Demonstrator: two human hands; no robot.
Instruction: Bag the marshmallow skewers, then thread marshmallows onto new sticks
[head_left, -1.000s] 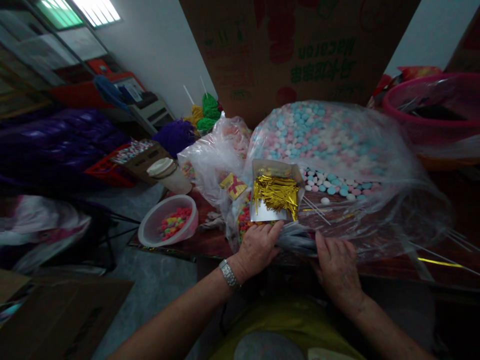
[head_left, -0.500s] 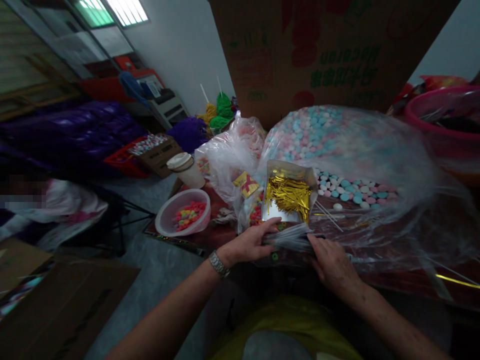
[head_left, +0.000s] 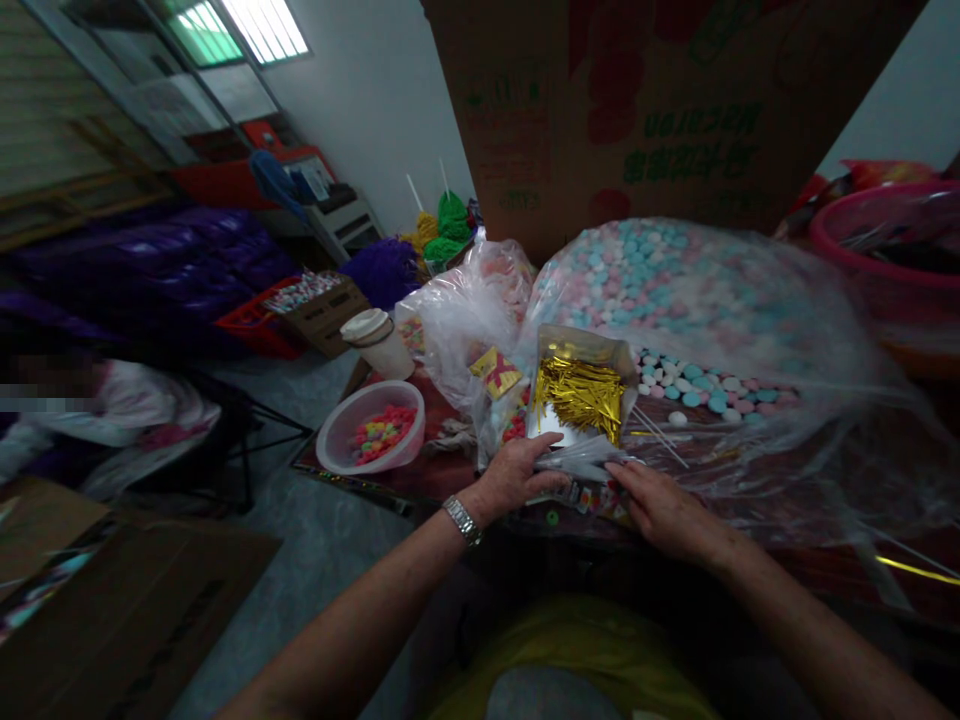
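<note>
**Clear plastic (head_left: 577, 455) lay near the table's (head_left: 442, 482) front edge**

It stretched just before a box (head_left: 551, 426) of gold ties (head_left: 585, 392). The left hand (head_left: 514, 476) had thumb and forefinger spread apart at one end, gripping nothing visible. The right hand's (head_left: 664, 512) nearly straight fingers touched the other; whether they gripped it, I could not tell.

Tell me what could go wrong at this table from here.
The clear plastic between the left hand and the right hand could crumple or slip. The open tray of gold strips stands close by, so a knock might spill them. The bowl of colourful pieces, near the edge of the table, might tip off if bumped.
</note>
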